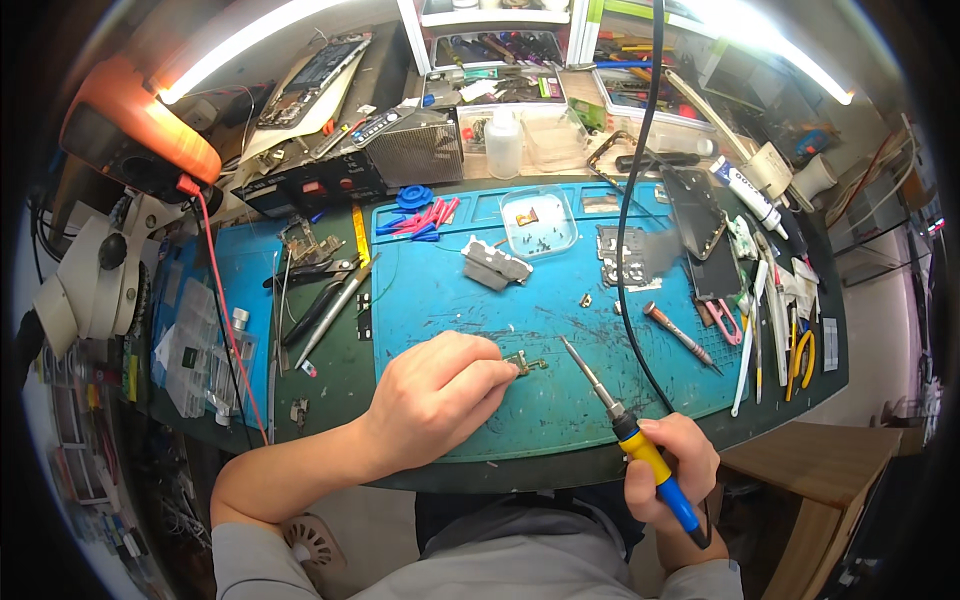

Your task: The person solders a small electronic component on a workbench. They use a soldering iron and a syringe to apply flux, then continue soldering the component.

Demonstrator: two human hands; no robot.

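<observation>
Blue mat (455, 315) covers much of the desk under and past the two hands. The left hand (440, 395) has its fingers curled close together, and their tips touch the left end of a small green board (530, 366). I cannot tell if they pinch it or just press on it. The right hand (675, 465) pinches the yellow and blue handle of a soldering iron (645, 455). Its thin tip is near the board, a bit past it and to its right. Far past the left hand, a black box (318, 190) has small white writing on its front. Far past the right hand, a white tube (748, 195) has big dark letters. Past both hands sits a clear tub (540, 225) with tiny bits inside
</observation>
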